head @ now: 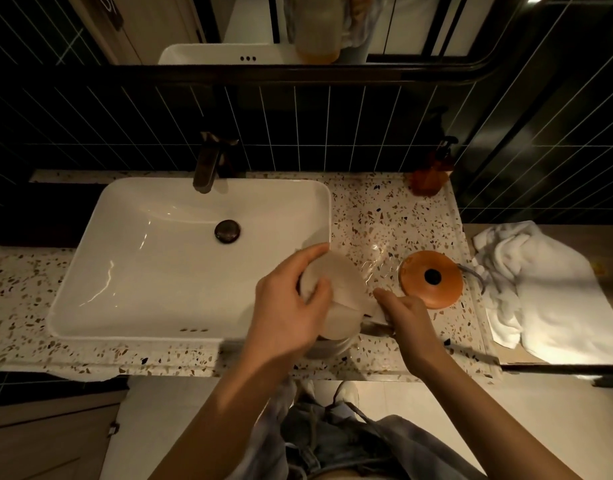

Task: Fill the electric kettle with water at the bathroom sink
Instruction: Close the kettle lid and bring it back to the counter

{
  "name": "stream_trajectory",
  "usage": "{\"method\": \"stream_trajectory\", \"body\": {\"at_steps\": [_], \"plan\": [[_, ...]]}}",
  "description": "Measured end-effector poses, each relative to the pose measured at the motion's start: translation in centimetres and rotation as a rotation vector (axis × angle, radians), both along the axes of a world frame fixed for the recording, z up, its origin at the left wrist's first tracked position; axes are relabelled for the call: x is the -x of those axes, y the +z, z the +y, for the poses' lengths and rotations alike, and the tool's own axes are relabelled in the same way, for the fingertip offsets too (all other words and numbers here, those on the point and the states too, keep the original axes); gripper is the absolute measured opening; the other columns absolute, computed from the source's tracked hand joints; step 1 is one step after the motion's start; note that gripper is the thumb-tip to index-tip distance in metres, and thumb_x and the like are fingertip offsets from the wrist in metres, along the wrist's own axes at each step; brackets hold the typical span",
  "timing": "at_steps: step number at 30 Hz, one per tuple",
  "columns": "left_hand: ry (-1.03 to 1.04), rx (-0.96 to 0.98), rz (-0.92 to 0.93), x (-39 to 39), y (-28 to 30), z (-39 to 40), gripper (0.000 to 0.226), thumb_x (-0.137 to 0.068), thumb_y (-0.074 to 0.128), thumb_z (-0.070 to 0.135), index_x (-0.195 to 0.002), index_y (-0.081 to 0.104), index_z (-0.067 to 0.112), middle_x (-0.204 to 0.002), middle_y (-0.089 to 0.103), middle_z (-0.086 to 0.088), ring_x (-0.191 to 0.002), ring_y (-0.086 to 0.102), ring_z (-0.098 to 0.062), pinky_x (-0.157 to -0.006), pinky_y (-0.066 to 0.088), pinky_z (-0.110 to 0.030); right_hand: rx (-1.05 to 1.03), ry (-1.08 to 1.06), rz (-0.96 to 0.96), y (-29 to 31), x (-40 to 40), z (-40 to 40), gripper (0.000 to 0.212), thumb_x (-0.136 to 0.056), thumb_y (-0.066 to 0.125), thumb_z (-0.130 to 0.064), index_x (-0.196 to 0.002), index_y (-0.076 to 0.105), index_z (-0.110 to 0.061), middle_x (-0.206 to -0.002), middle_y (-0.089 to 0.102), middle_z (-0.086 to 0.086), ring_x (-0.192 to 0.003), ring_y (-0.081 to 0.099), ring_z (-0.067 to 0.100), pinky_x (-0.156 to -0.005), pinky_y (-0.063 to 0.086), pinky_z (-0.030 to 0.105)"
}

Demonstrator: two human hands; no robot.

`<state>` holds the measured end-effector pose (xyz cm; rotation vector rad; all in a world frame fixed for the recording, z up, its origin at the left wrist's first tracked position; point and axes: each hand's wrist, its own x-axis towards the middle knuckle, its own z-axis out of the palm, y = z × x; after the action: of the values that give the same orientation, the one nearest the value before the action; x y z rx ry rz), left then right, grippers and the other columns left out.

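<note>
A cream electric kettle [343, 306] stands on the speckled counter [378, 216] just right of the white sink [180, 258]. My left hand [291, 306] lies over its closed lid, fingers curled round the lid's far edge. My right hand [405, 313] grips the kettle's handle on the right side. The kettle's round orange base [431, 278] with a black centre contact sits on the counter beside it, empty. A dark faucet [209, 164] rises behind the sink; no water runs from it. The dark drain plug [227, 231] lies in the basin.
An amber pump bottle [433, 174] stands at the counter's back right. A crumpled white towel [540, 292] lies on a ledge to the right. A mirror [263, 26] hangs above the dark tiled wall. My legs and the floor show below the counter edge.
</note>
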<state>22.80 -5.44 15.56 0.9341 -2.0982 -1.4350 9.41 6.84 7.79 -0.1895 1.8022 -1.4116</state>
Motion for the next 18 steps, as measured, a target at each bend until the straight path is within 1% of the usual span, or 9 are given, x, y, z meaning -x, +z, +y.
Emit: {"method": "stream_trajectory", "body": {"at_steps": [1, 2, 5, 7, 9, 10, 13, 16, 18], "plan": [[0.015, 0.032, -0.003, -0.5, -0.4, -0.3, 0.042, -0.090, 0.064, 0.020, -0.131, 0.059, 0.031, -0.116, 0.061, 0.022, -0.108, 0.058, 0.004, -0.091, 0.055, -0.032, -0.005, 0.001, -0.002, 0.0, 0.0, 0.0, 0.059, -0.095, 0.056, -0.021, -0.068, 0.046, 0.030, -0.073, 0.048, 0.027, -0.071, 0.052, 0.040, -0.074, 0.055, 0.058], [0.023, 0.092, -0.006, -0.9, -0.8, -0.4, 0.042, -0.091, 0.065, 0.020, -0.132, 0.059, 0.028, -0.117, 0.060, 0.019, -0.111, 0.056, 0.004, -0.093, 0.053, -0.032, -0.006, -0.002, -0.006, -0.1, 0.0, 0.0, 0.058, -0.095, 0.056, -0.020, -0.070, 0.046, 0.031, -0.073, 0.049, 0.028, -0.071, 0.054, 0.041, -0.072, 0.057, 0.054], [-0.013, 0.323, -0.032, -1.5, -1.4, -0.6, 0.042, -0.093, 0.059, 0.027, -0.135, 0.057, 0.022, -0.132, 0.053, 0.014, -0.126, 0.042, 0.005, -0.104, 0.040, -0.022, 0.015, -0.016, -0.011, -0.1, 0.0, 0.1, 0.059, -0.093, 0.058, -0.022, -0.074, 0.048, 0.033, -0.068, 0.049, 0.039, -0.068, 0.057, 0.042, -0.062, 0.059, 0.037], [-0.118, 0.456, -0.105, -1.4, -1.4, -1.0, 0.042, -0.096, 0.051, 0.028, -0.137, 0.056, 0.021, -0.148, 0.045, 0.007, -0.139, 0.032, -0.007, -0.113, 0.031, -0.030, 0.020, -0.008, 0.000, 0.0, 0.0, 0.1, 0.063, -0.089, 0.060, -0.028, -0.074, 0.050, 0.032, -0.069, 0.048, 0.048, -0.066, 0.056, 0.041, -0.064, 0.056, 0.038], [-0.265, 0.647, -0.240, -1.4, -1.6, -1.4, 0.041, -0.099, 0.044, 0.026, -0.139, 0.054, 0.021, -0.157, 0.035, 0.000, -0.148, 0.020, -0.019, -0.117, 0.025, -0.046, 0.024, -0.013, -0.020, -0.1, 0.0, 0.2, 0.060, -0.092, 0.059, -0.024, -0.074, 0.050, 0.032, -0.069, 0.052, 0.040, -0.066, 0.059, 0.040, -0.067, 0.060, 0.039], [-0.328, 0.716, -0.298, -1.5, -1.8, -1.6, 0.043, -0.101, 0.039, 0.028, -0.142, 0.050, 0.022, -0.159, 0.030, 0.001, -0.150, 0.012, -0.021, -0.118, 0.019, -0.050, 0.024, -0.018, -0.034, -0.1, 0.0, 0.3, 0.057, -0.094, 0.057, -0.020, -0.075, 0.049, 0.033, -0.071, 0.053, 0.035, -0.068, 0.061, 0.041, -0.070, 0.062, 0.043], [-0.433, 0.821, -0.402, -1.9, -2.2, -2.0, 0.053, -0.103, 0.026, 0.042, -0.151, 0.034, 0.023, -0.161, 0.018, 0.004, -0.151, -0.006, -0.020, -0.118, 0.004, -0.050, 0.007, -0.027, -0.038, -0.4, 0.0, 0.3, 0.054, -0.095, 0.055, -0.017, -0.075, 0.049, 0.033, -0.073, 0.053, 0.033, -0.070, 0.061, 0.043, -0.080, 0.058, 0.059], [-0.493, 0.831, -0.441, -2.1, -2.8, -2.7, 0.056, -0.102, 0.023, 0.045, -0.154, 0.026, 0.023, -0.163, 0.015, 0.004, -0.151, -0.005, -0.019, -0.119, 0.003, -0.048, -0.003, -0.034, -0.025, -0.4, 0.0, 0.2, 0.053, -0.095, 0.055, -0.017, -0.074, 0.050, 0.032, -0.073, 0.054, 0.036, -0.069, 0.061, 0.049, -0.081, 0.054, 0.065], [-0.510, 0.780, -0.473, -2.3, -3.5, -3.1, 0.057, -0.102, 0.021, 0.046, -0.156, 0.016, 0.027, -0.164, 0.005, 0.008, -0.150, -0.008, -0.014, -0.120, 0.005, -0.046, -0.001, -0.037, -0.029, -0.4, 0.0, 0.1, 0.055, -0.095, 0.055, -0.018, -0.076, 0.048, 0.033, -0.075, 0.054, 0.046, -0.074, 0.062, 0.058, -0.079, 0.055, 0.064]]}}
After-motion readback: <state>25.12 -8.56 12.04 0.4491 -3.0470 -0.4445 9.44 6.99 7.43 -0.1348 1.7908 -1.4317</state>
